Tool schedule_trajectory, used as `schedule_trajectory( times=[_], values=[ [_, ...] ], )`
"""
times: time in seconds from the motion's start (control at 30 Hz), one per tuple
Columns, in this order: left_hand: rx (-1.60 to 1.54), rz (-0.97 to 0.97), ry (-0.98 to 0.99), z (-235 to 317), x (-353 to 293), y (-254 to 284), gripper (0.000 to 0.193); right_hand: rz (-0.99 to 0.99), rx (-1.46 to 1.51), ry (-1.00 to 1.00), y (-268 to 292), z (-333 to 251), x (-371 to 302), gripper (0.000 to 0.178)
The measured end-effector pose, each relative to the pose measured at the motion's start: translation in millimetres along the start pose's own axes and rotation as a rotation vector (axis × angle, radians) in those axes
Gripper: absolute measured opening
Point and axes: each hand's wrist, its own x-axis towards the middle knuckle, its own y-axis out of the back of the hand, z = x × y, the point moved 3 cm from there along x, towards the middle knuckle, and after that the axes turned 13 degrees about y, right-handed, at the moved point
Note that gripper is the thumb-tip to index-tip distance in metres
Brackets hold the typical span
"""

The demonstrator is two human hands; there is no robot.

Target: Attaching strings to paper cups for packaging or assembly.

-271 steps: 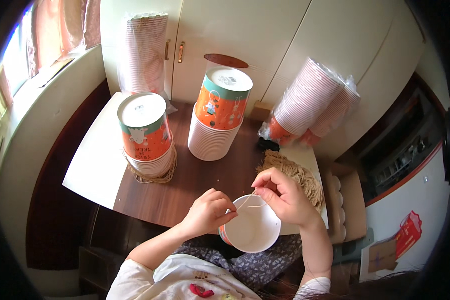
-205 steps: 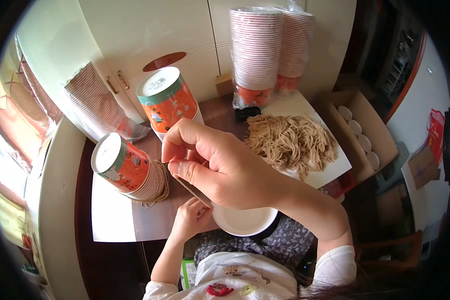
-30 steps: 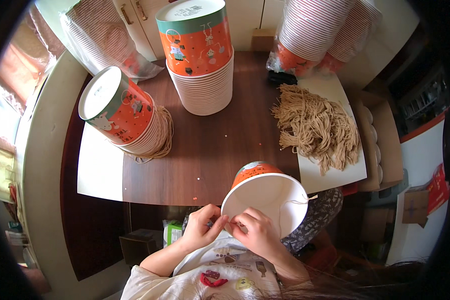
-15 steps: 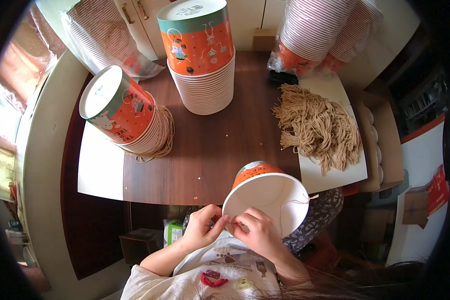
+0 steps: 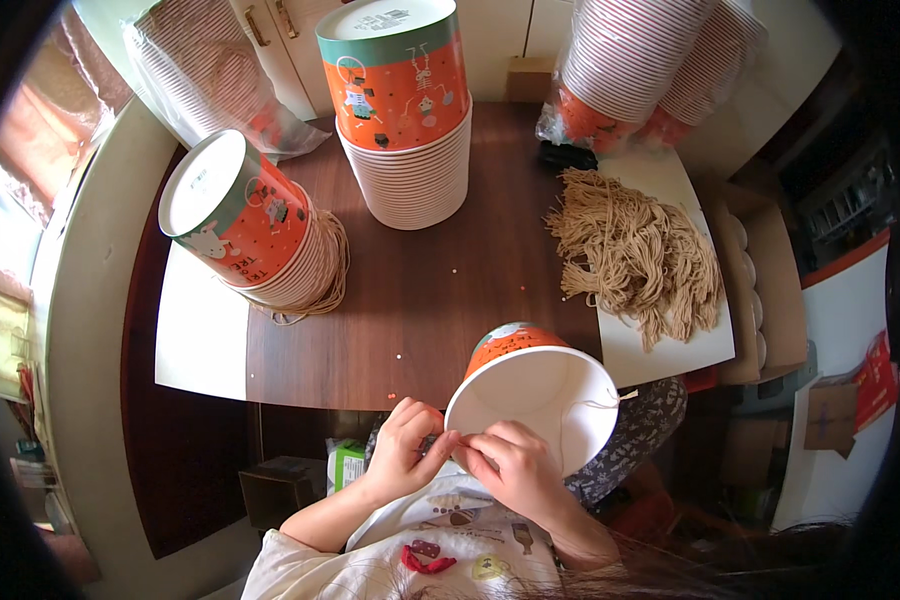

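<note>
A paper bucket (image 5: 535, 385), white inside with an orange printed outside, lies tilted with its mouth toward me at the table's near edge. A thin beige cord (image 5: 600, 404) passes through its right rim, with a short end sticking out, and runs down inside toward my hands. My left hand (image 5: 410, 447) is closed in a pinch at the bucket's lower left rim, thumb and forefinger together. Right beside it, my right hand (image 5: 508, 460) pinches at the same spot, just inside the rim. The cord's end appears to be between the fingertips, mostly hidden.
A pile of beige cords (image 5: 640, 255) lies on the right. Upside-down bucket stacks stand at the back (image 5: 400, 120) and left (image 5: 255, 220), the left one with cords round it. Bagged stacks (image 5: 630, 70) are behind. A cardboard box (image 5: 770, 290) stands right of the table (image 5: 420, 300).
My right hand's fingers have shifted slightly at the rim, straightening a little. The left hand and the bucket stay nearly where they were.
</note>
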Motion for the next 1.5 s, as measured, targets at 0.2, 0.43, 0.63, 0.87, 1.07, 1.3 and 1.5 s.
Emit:
schedule_trajectory(
  times=[0.2, 0.43, 0.63, 0.87, 1.07, 1.3, 1.5],
  values=[
    [-0.005, 0.008, -0.001, -1.2, -0.4, 0.1, 0.015, -0.042, -0.113, 0.054, -1.6, -9.9, -5.9, 0.018],
    [-0.040, -0.003, 0.043, -2.8, -2.9, -0.8, 0.012, -0.025, -0.236, 0.081, -7.8, -14.4, -9.2, 0.026],
    [-0.243, -0.085, 0.190, -18.7, -9.1, -2.7, 0.013, 0.056, -0.228, 0.076, -6.0, -14.6, -7.5, 0.026],
    [-0.108, -0.065, 0.163, -5.6, -11.6, -2.5, 0.011, 0.022, -0.257, 0.096, -4.9, -12.9, -6.6, 0.023],
    [-0.134, -0.091, 0.214, -12.0, -11.6, -8.7, 0.009, 0.029, -0.314, 0.082, -3.1, -9.6, -6.5, 0.031],
    [-0.382, -0.041, 0.235, -22.5, -5.5, -4.1, 0.006, -0.004, -0.364, 0.014, 16.7, -5.0, 5.7, 0.037],
    [-0.687, -0.093, 0.158, -14.8, -1.6, 13.6, 0.002, -0.094, -0.283, -0.008, 30.4, -3.5, 11.1, 0.043]
  ],
)
